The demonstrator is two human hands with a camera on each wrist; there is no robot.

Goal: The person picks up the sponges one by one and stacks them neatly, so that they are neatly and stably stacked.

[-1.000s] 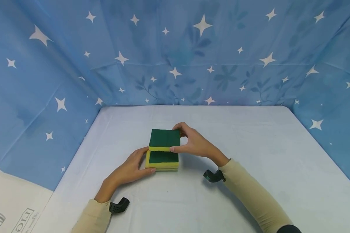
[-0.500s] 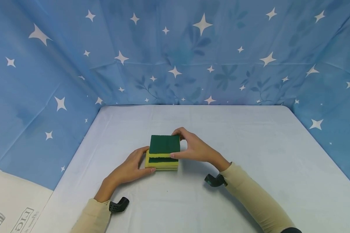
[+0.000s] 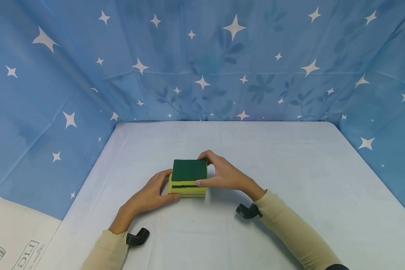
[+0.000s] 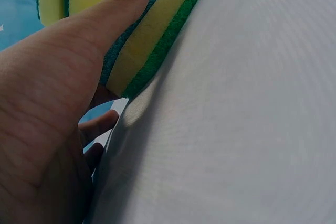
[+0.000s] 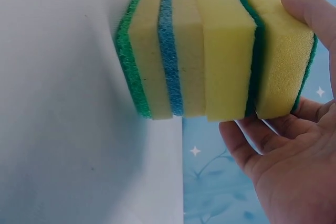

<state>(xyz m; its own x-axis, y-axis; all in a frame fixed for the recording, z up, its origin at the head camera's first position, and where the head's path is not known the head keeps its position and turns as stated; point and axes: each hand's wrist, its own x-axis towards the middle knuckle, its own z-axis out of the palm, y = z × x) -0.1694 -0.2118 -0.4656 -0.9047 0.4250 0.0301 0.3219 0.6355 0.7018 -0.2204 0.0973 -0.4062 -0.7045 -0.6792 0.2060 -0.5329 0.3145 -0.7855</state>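
Wrist view alone shows blue layer (image 5: 169, 51) inside sponge stack (image 3: 188, 182).

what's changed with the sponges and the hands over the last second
The right hand, gripping the top green-and-yellow sponge, has brought it down and toward the person, so it now sits nearly square on the stack of yellow sponges, with only a thin strip of the sponge below showing. The left hand stayed against the stack's left side, and the stack has not moved on the white table.
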